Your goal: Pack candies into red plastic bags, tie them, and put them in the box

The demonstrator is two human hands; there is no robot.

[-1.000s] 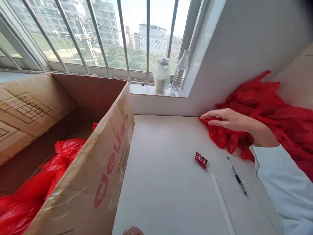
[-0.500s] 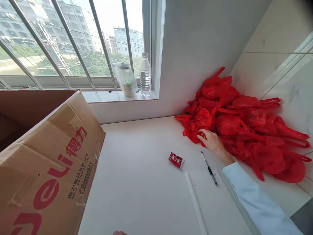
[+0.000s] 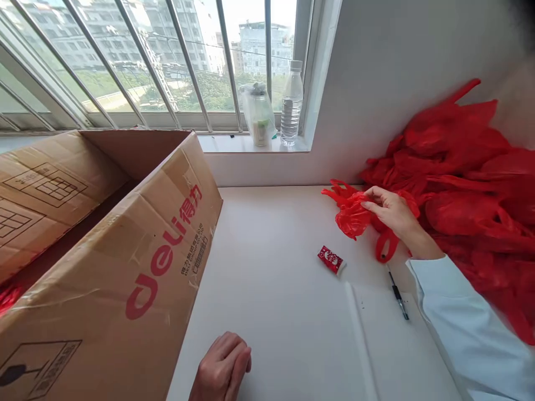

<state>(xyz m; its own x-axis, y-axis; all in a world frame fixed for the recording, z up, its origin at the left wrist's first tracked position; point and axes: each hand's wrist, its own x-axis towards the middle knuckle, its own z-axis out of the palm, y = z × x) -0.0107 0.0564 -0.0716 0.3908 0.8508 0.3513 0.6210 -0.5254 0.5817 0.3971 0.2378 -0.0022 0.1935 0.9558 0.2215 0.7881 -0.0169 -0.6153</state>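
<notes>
My right hand (image 3: 395, 214) pinches a crumpled red plastic bag (image 3: 353, 216) just above the white table, at the left edge of a large heap of red bags (image 3: 463, 211). Loops of red plastic hang beneath the fingers. My left hand (image 3: 223, 365) rests near the bottom centre over the table, its fingers curled and nothing visible in them. Between the hands lie a small red packet (image 3: 331, 260) and, farther right, a black and clear pen (image 3: 397, 292), with its tip near a red loop.
A large open cardboard box (image 3: 167, 239) stands at the left, with some red plastic (image 3: 9, 298) inside. A long white strip (image 3: 361, 340) lies on the table (image 3: 276, 312). On the windowsill stand a water bottle (image 3: 291, 106) and a bagged container (image 3: 259, 117).
The view has turned left. My right hand has closed on a red bag and drawn it slightly out of the heap. My left hand has come farther into view.
</notes>
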